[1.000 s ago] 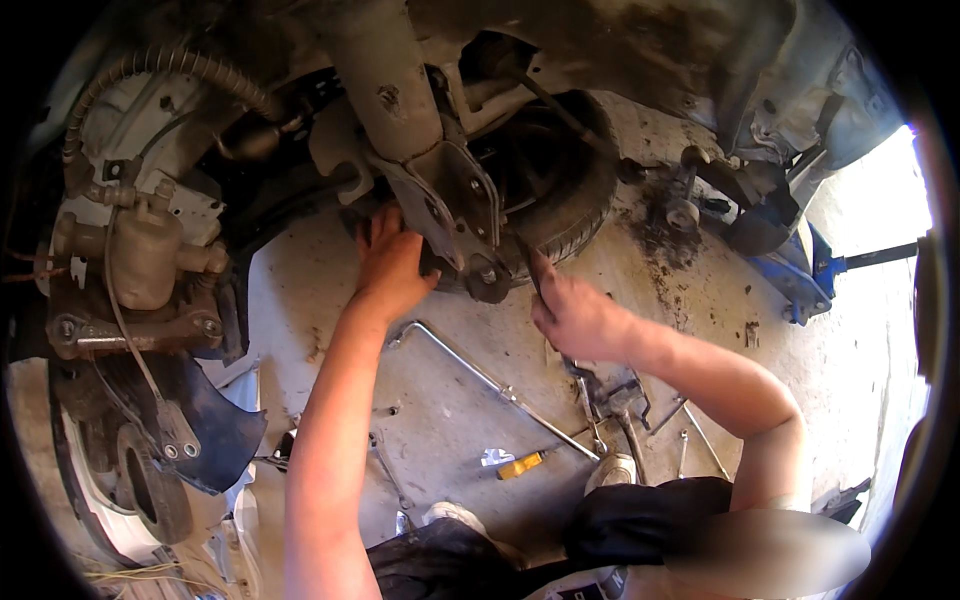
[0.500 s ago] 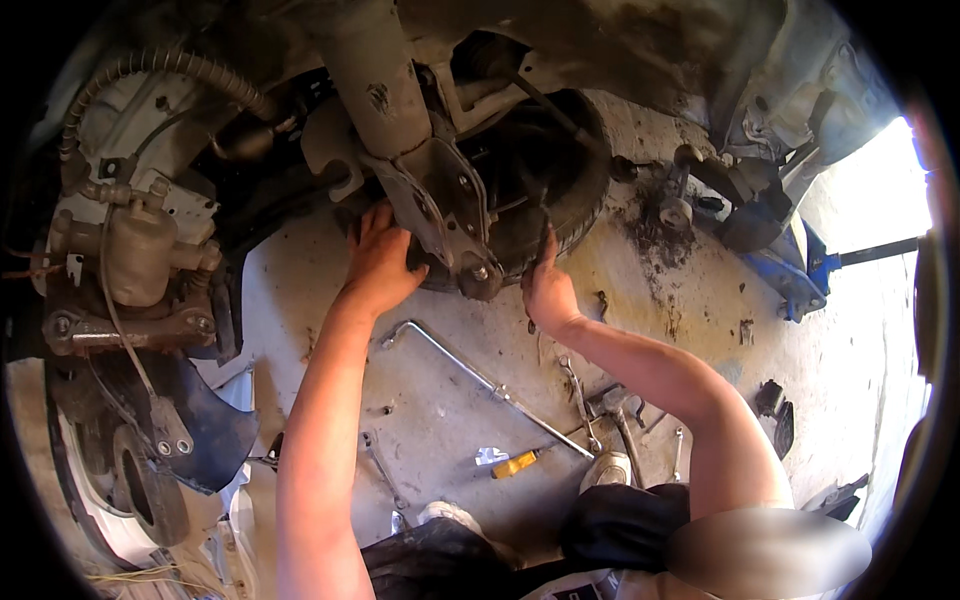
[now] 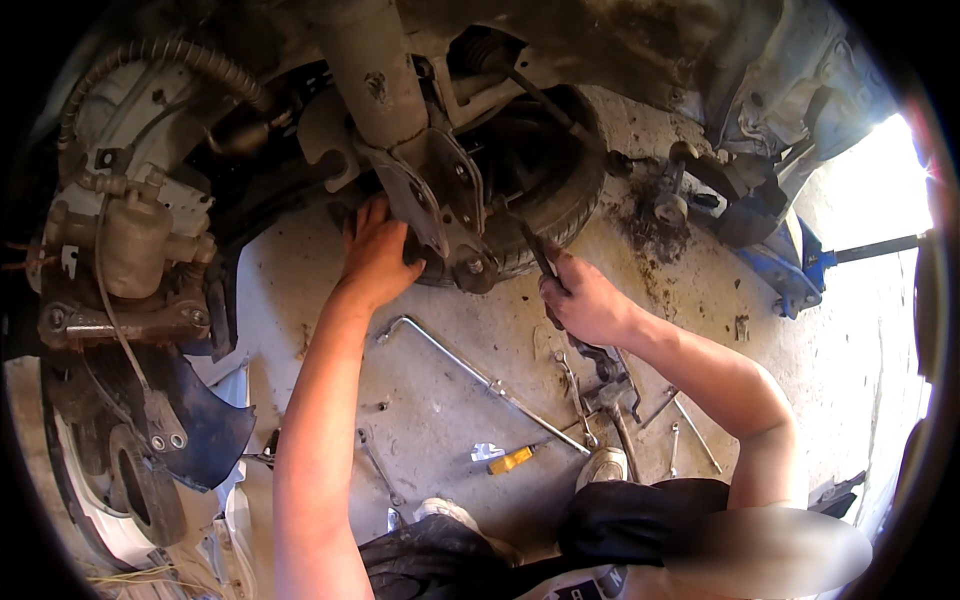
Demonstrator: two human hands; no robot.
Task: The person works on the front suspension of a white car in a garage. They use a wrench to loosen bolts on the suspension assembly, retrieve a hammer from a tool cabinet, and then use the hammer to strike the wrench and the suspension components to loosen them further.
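Note:
My left hand (image 3: 377, 258) reaches up beside the lower strut bracket (image 3: 425, 195). Its thumb is held apart, and the fingertips rest against a dark part behind the bracket, partly out of sight. To the right of the bracket, my right hand (image 3: 585, 298) is wrapped round a dark metal bar (image 3: 537, 247). The bar leans up and to the left, its tip near the bracket's lower bolt joint (image 3: 473, 272). A tire (image 3: 577, 215) lies behind the bracket. The thick strut tube (image 3: 375, 85) runs upward from the bracket.
A brake caliper (image 3: 140, 245) hangs at left. On the floor lie a long breaker bar (image 3: 495, 385), a yellow-handled screwdriver (image 3: 512, 460), a hammer (image 3: 612, 395) and several wrenches. A blue floor jack (image 3: 800, 270) stands at right. My feet are near the tools.
My right hand has moved right and slightly towards me, tilting the bar from near upright to leaning left. The left hand has barely shifted.

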